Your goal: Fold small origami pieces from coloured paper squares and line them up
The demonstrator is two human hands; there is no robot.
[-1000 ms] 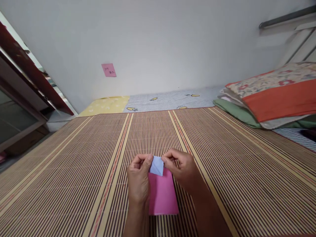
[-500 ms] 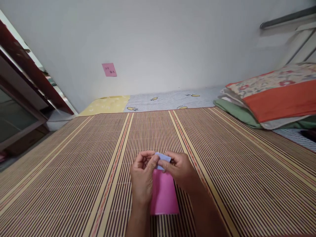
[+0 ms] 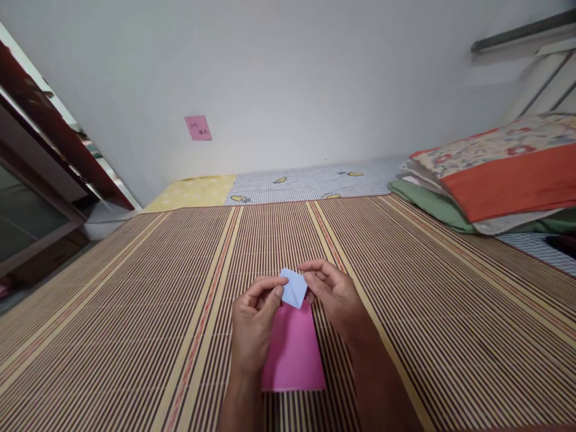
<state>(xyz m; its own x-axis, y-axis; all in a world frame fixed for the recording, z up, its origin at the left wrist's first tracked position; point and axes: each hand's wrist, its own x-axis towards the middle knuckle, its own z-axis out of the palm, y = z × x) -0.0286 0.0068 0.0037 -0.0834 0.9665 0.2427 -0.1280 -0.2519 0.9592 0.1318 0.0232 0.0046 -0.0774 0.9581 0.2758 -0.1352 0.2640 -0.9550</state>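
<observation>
A small folded piece of light blue paper (image 3: 294, 289) hangs above the mat, with crease lines meeting near its lower corner. My left hand (image 3: 257, 318) pinches its left side between thumb and forefinger. At its right corner, my right hand (image 3: 333, 297) holds the paper with the thumb in front, the forefinger raised a little above it. Below the blue piece, a bright pink paper sheet (image 3: 294, 354) lies on the striped mat (image 3: 189, 288); my left hand covers part of its left edge.
A pink note (image 3: 198, 128) with handwriting is stuck to the pale wall (image 3: 292, 78). Folded bedding (image 3: 517, 180) in orange, floral and green is stacked at the right. Yellow cloth (image 3: 193, 191) and checked cloth (image 3: 297, 180) show behind the mat. A doorway opens at the far left.
The blue paper has opened from a narrow folded strip to a wider diamond-like shape. My hands have moved slightly apart, and my right thumb has shifted to the paper's right corner.
</observation>
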